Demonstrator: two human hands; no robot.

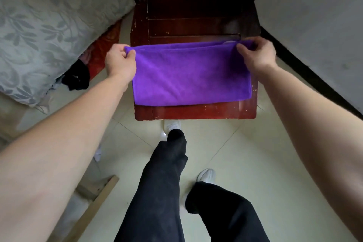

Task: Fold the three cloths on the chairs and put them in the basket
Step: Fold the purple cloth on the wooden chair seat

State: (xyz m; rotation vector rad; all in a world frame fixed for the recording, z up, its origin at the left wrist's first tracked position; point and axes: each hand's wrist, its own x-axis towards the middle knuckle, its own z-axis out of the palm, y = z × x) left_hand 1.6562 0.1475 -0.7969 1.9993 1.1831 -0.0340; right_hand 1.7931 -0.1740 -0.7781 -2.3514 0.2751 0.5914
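Note:
A purple cloth (pixel 188 76) lies doubled over on the front half of a dark red wooden chair seat (pixel 194 23). Its fold runs along the near edge and its two layered edges face the chair back. My left hand (pixel 119 61) pinches the far left corner of the cloth. My right hand (pixel 257 53) pinches the far right corner. Both corners are lifted slightly off the seat. No basket and no other cloths are in view.
A bed with a grey leaf-patterned cover (pixel 45 25) stands to the left, with dark clothing (pixel 76 76) at its edge. A grey wall with a black skirting (pixel 314 25) runs along the right. My legs and white shoes stand on pale floor tiles (pixel 245 147). A wooden plank (pixel 94 208) lies at lower left.

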